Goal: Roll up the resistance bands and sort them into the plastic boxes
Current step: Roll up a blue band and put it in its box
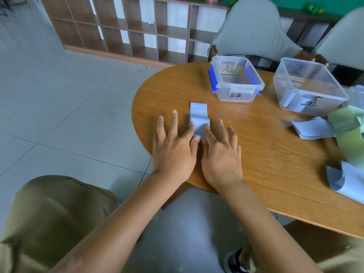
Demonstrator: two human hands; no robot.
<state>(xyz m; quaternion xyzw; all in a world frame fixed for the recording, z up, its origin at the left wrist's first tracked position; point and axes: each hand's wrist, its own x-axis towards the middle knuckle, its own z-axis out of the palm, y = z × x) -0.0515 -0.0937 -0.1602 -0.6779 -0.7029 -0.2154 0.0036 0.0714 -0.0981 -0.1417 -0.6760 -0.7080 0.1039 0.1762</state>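
A pale blue resistance band (198,113) lies flat on the wooden table (256,154), its near end curled into a small roll. My left hand (173,146) and my right hand (220,152) rest side by side on that roll, thumbs and forefingers pinching it, other fingers spread. Two clear plastic boxes stand beyond: one with blue clips (235,80), apparently empty, and a larger one (307,85) holding a rolled blue band. More loose bands lie at the right: a blue one (311,128), a green one (348,134) and another blue one (342,180).
Both boxes carry handwritten labels. Two grey chairs (252,30) stand behind the table, and a wooden cubby shelf (122,28) lines the far wall. The table's rounded edge is just left of my hands, with tiled floor beyond. My knees are below.
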